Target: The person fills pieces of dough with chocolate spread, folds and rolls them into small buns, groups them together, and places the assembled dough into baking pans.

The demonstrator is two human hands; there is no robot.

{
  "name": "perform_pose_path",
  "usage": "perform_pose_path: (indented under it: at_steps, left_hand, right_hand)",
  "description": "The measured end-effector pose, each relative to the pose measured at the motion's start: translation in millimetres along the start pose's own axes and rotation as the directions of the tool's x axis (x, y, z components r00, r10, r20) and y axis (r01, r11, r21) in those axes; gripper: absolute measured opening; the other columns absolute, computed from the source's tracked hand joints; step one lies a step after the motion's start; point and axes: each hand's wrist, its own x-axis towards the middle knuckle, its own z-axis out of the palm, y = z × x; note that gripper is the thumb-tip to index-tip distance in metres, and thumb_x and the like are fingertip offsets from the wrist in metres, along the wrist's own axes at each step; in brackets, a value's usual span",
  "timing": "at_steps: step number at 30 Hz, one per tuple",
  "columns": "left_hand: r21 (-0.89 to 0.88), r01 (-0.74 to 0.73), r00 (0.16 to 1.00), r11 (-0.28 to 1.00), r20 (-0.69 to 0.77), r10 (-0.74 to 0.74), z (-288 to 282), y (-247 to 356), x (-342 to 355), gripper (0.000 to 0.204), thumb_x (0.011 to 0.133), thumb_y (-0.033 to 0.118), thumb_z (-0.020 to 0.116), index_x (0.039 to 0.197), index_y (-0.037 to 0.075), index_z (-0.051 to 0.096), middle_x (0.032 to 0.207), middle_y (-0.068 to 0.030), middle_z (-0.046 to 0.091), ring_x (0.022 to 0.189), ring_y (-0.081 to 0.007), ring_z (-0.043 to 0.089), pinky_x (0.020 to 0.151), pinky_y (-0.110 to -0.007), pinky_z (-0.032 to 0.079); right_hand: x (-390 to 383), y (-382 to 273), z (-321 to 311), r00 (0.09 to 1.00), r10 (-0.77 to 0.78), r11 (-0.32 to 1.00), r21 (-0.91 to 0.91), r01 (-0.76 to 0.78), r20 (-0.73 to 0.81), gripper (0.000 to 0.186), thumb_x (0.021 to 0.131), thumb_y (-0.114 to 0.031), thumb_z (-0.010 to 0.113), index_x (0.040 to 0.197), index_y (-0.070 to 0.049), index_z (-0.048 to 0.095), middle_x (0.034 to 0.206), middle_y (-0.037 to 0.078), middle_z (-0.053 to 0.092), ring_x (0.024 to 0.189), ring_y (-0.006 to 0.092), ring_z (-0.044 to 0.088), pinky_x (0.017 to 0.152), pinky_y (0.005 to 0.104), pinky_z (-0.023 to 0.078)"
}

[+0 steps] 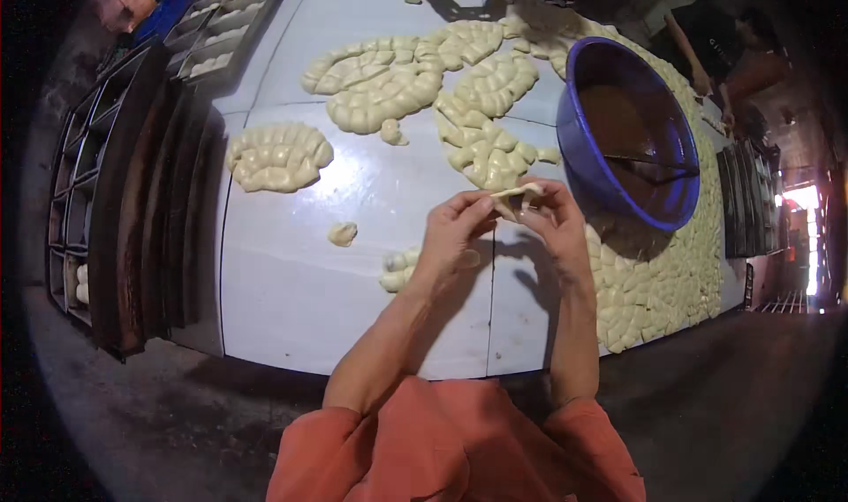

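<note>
Dough piece [515,194] | pinched between left hand [452,230] and right hand [555,219]; fingers closed on it; above table [291,272]

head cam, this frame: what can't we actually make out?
- Dough piece: mostly covered by the fingers of the left hand and right hand; its shape and any filling are hidden.
- Dough pieces on the table: partly behind the left wrist.
- Blue bowl: brown contents, depth unclear; the utensil in it is too dark to identify.
- Racks of trays: bent by the fisheye rim and dark.
- Another person at top right: cut off and dim.
</note>
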Motion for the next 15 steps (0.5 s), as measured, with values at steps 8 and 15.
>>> perform_pose_path:
  at_steps: [8,15]
  left_hand:
    - [0.294,-0.129,0.985,0.947,-0.074,0.157,-13,8,-18,0.040,0.093,0.023,0.074,0.125,0.000,0.068,0.110,-0.0079,0.071,0.094,-0.0138,0.067,0.082,-0.027,0.056]
    - [0.089,-0.011,1.000,0.996,-0.006,0.012,-16,33,-17,0.037,0.092,0.024,0.076,0.116,-0.003,0.069,0.099,-0.0095,0.071,0.085,-0.0163,0.069,0.066,-0.029,0.060]
  right_hand:
    - [-13,42,54,0.869,-0.492,0.745,-0.542,0.390,-0.050,0.023,0.086,-0.005,0.075,0.109,-0.002,0.071,0.112,0.014,0.065,0.096,0.0264,0.065,0.083,0.0363,0.054]
    - [-12,43,59,0.995,-0.094,0.993,0.064,0.096,-0.042,0.018,0.099,-0.011,0.063,0.111,0.001,0.070,0.098,0.002,0.069,0.089,0.0071,0.059,0.074,0.0242,0.048]
